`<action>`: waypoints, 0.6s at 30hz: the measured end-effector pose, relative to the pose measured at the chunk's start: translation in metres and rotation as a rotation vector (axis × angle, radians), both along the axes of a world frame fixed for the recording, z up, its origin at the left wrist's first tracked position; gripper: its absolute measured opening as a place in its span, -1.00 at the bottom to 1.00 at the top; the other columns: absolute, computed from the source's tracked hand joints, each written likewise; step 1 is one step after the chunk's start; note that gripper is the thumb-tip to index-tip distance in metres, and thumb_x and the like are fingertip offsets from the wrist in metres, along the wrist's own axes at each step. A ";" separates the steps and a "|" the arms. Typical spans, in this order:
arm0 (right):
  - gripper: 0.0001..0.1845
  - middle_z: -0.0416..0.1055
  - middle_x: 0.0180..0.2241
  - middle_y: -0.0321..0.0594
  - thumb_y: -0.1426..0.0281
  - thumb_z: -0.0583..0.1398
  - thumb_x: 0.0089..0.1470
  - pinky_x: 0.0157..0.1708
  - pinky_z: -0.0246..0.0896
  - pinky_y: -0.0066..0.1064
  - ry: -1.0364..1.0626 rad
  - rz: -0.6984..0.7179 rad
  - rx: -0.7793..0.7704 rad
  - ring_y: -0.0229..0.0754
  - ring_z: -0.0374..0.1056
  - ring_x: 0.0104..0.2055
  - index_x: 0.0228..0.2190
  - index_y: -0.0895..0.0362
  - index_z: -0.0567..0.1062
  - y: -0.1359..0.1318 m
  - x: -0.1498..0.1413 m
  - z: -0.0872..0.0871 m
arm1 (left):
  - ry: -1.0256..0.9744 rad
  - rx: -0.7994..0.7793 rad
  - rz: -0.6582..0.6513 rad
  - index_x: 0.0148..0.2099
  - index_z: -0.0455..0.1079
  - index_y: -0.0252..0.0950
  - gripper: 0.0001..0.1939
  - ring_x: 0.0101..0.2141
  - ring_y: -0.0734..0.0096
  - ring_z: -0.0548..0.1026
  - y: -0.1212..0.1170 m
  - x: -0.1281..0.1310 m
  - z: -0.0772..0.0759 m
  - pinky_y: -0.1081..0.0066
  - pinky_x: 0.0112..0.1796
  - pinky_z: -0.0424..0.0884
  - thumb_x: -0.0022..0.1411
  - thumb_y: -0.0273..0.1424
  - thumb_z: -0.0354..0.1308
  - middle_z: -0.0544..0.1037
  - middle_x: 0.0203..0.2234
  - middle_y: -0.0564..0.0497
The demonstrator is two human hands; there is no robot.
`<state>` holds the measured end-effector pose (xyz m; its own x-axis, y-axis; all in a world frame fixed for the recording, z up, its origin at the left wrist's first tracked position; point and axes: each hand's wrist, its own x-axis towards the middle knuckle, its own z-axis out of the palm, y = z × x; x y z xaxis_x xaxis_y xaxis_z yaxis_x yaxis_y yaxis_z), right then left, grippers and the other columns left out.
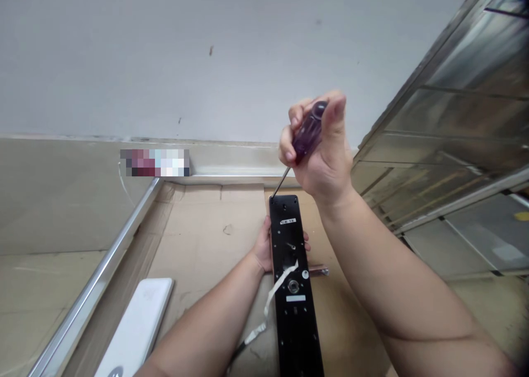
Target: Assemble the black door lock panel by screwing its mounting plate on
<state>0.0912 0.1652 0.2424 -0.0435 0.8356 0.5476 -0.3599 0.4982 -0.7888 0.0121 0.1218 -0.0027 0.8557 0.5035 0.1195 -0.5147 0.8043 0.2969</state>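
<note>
A: Fingers?
B: Right hand [320, 151] curled shut round a purple screwdriver [309, 130], tip touching the top corner of a black door-lock panel [288, 244].
A: Other one?
B: Left hand [262, 247] cups that panel from underneath, fingers closed round it.
A: Around them?
B: Cardboard sheet [206, 239], white plastic cover [136, 327] at its edge, grey wall [206, 63] ahead, glass panel [454, 123] right.

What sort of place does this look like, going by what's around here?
Probably an indoor spot being fitted out or repaired, perhaps by a doorway: cardboard is spread underfoot, a glass panel in a metal frame stands alongside, and a black door lock panel is being worked on with a screwdriver.
</note>
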 end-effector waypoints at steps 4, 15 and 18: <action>-0.37 0.14 -0.63 -0.40 -0.26 -0.03 0.17 -0.62 0.10 -0.45 -0.093 0.095 -0.046 -0.30 0.17 -0.61 -0.45 0.04 0.30 0.003 0.002 0.004 | 0.021 0.000 0.006 0.09 0.43 -0.45 -0.03 -0.16 -0.04 0.57 0.000 0.000 0.000 0.04 -0.04 0.39 0.11 0.37 -0.08 0.59 -0.14 -0.32; -0.47 0.27 -0.48 -0.45 -0.16 0.23 0.05 -0.71 -0.09 -0.47 0.031 0.004 -0.003 -0.39 0.06 -0.67 -0.40 -0.02 0.20 -0.005 0.003 0.002 | 0.007 0.013 0.012 0.09 0.43 -0.44 -0.03 -0.14 -0.06 0.57 0.001 0.000 -0.001 0.01 -0.02 0.38 0.11 0.36 -0.07 0.59 -0.12 -0.33; -0.52 0.24 -0.49 -0.43 -0.15 0.18 0.12 -0.72 -0.10 -0.48 0.112 -0.019 0.027 -0.39 0.04 -0.66 -0.39 -0.01 0.25 0.000 0.007 0.001 | -0.005 0.022 0.004 0.10 0.43 -0.42 -0.04 -0.13 -0.08 0.57 0.001 0.000 -0.002 -0.02 0.00 0.36 0.12 0.36 -0.07 0.59 -0.10 -0.32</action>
<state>0.0981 0.1648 0.2430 0.0352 0.8204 0.5708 -0.4354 0.5266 -0.7301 0.0121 0.1228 -0.0044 0.8531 0.5041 0.1346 -0.5193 0.7955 0.3121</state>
